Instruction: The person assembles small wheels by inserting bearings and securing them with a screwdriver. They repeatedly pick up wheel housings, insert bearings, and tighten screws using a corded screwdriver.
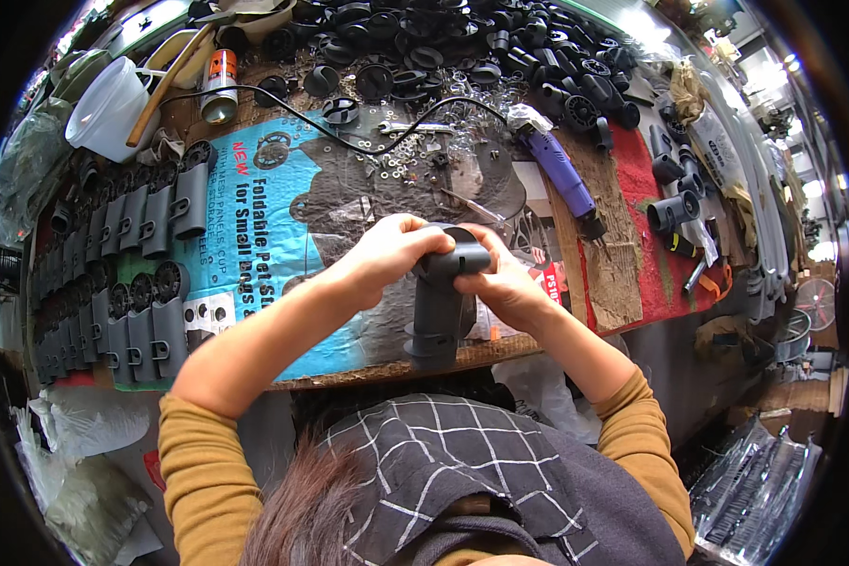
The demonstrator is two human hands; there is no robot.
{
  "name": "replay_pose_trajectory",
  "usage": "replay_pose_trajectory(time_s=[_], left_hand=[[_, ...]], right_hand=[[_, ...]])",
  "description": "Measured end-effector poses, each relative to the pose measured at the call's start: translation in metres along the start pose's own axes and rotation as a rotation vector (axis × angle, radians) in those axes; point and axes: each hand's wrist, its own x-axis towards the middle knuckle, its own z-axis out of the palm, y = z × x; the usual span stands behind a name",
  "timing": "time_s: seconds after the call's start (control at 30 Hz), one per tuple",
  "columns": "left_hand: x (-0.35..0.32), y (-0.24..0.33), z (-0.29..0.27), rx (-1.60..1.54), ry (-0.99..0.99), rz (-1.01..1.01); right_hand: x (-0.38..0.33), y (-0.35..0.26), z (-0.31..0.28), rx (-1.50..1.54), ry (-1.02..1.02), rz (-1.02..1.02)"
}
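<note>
A dark grey plastic wheel housing (436, 316), with a round head and a tubular stem pointing toward me, is held up over the near edge of the table. My left hand (401, 250) grips the round head from the left, thumb across its top. From the right, my right hand (507, 283) closes on the same head, fingers behind it and thumb in front. Whether a small piece is pinched between the hands is hidden. Beyond them, a thin metal tool (464, 202) lies on the printed sheet (283, 226) covering the table.
Rows of grey wheel housings (141, 222) stand at left. A purple electric screwdriver (558, 174) lies at right, its black cable running left. A wrench (415, 126), scattered washers (401, 156), a heap of black parts (415, 42), a spray can (221, 87) and a white bucket (108, 108) are farther back.
</note>
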Motion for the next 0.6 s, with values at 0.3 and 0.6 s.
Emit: replay_pose_trajectory(time_s=[0.3, 0.6], left_hand=[[-0.065, 0.007, 0.000, 0.295, 0.100, 0.613], [-0.070, -0.004, -0.001, 0.649, 0.353, 0.935]], right_hand=[[-0.022, -0.038, 0.032, -0.460, -0.169, -0.189], [-0.023, -0.038, 0.053, -0.843, -0.094, -0.388]])
